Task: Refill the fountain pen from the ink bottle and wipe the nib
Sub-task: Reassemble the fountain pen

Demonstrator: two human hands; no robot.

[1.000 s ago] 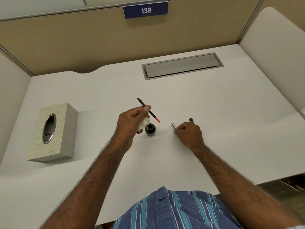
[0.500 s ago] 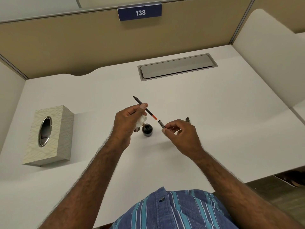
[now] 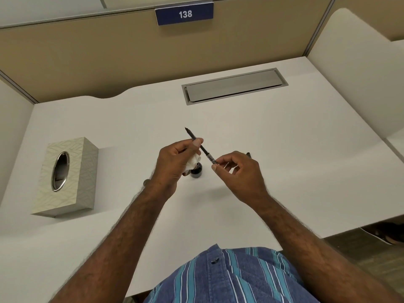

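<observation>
Above the white desk, left hand closed around the thin black fountain pen, nib pointing up and away, with a crumpled white tissue tucked in the palm. Right hand pinching the pen's lower end between thumb and fingertips. Small dark glass ink bottle standing open on the desk, just below both hands. Patterned beige tissue box far to the left.
</observation>
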